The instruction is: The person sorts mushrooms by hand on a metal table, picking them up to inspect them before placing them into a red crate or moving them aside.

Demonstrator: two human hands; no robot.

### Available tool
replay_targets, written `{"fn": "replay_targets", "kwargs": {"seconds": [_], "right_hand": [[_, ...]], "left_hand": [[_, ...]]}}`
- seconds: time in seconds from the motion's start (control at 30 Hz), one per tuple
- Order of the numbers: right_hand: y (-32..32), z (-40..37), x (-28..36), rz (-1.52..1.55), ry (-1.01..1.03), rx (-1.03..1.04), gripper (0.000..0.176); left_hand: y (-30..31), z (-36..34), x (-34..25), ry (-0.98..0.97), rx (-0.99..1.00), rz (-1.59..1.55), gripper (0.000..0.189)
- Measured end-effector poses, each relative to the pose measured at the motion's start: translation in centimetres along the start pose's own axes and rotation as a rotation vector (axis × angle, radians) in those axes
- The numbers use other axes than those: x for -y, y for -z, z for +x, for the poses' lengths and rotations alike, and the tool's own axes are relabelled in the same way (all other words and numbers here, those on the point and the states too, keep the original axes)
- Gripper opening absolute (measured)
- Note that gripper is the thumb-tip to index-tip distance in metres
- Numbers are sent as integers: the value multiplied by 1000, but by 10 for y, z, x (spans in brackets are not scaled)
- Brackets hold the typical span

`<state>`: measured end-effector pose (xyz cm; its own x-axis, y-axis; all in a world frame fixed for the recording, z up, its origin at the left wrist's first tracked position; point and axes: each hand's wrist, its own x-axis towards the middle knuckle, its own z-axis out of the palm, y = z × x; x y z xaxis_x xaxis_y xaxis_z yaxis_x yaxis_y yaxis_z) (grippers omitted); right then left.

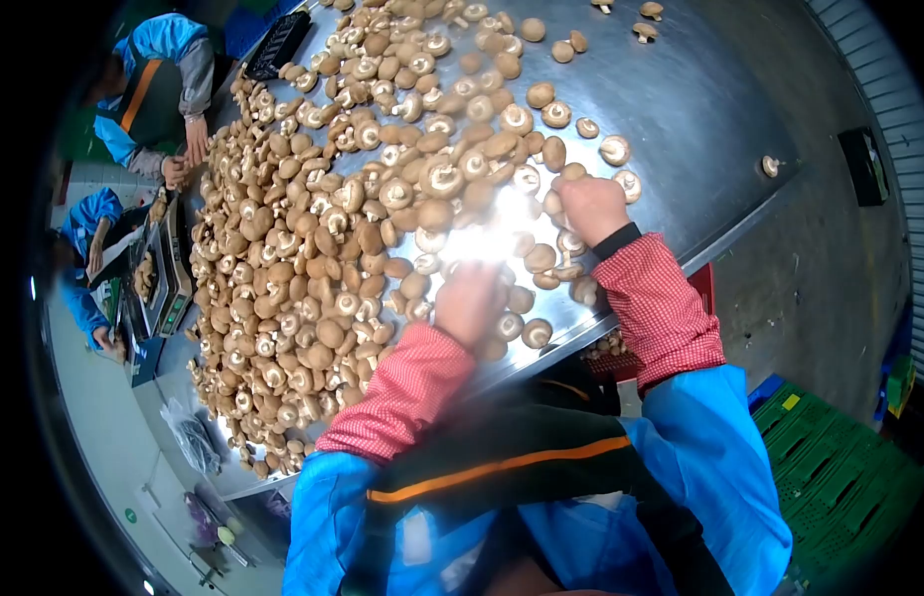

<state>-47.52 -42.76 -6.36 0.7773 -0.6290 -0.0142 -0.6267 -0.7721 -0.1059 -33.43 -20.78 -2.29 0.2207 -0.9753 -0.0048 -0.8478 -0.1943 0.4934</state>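
Observation:
A large heap of brown shiitake mushrooms covers much of a metal table. Over the near side of the heap is my left hand, smeared by motion and partly washed out by glare, so its fingers cannot be made out. My right hand is closed at the heap's right edge, its curled fingers against a mushroom. Loose mushrooms, some with pale gills up, lie around both hands, such as one mushroom just beyond the right hand.
Two people in blue work at the far left, one with hands at the heap, the other beside a scale. A black crate stands at the back. Green crates are stacked lower right; a red crate sits below the table edge.

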Motion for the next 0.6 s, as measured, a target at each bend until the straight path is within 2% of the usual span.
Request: {"fn": "replay_targets", "kwargs": {"seconds": [0.07,0.13,0.17,0.2,0.27,0.3,0.33,0.37,0.4,0.43,0.5,0.57,0.6], "right_hand": [[5,-12,4,74,-29,-90,21],[38,-35,10,161,-78,-110,24],[51,-54,7,299,-102,-146,28],[65,-73,2,437,-127,-182,32],[106,-110,-17,998,-365,302,40],[100,-140,-35,1143,-334,305,42],[107,-163,-48,1222,-334,421,44],[107,-185,-59,1141,-233,412,45],[114,-201,-69,1209,-434,627,47],[105,-222,-77,892,-378,550,46],[105,-241,-66,79,-389,392,45],[107,-221,-56,206,-459,274,44],[106,-209,-48,273,-495,214,44]], "left_hand": [[10,-4,-10,-29,-48,0,33],[27,-4,-30,-53,-35,-201,38],[33,-6,-40,-59,-26,-301,41],[35,-9,-47,40,155,-526,51],[-12,-18,-43,-63,446,-720,59],[-13,-21,-54,-93,583,-835,64],[-15,-24,-64,-108,727,-943,70],[1,-26,-83,-92,865,-1067,76],[0,-27,-89,-169,940,-979,81],[-1,-26,-89,-288,850,-859,79],[0,-15,-83,-486,643,-606,75],[9,10,-63,-481,252,-481,60],[3,33,-46,-401,325,-359,61]]}}
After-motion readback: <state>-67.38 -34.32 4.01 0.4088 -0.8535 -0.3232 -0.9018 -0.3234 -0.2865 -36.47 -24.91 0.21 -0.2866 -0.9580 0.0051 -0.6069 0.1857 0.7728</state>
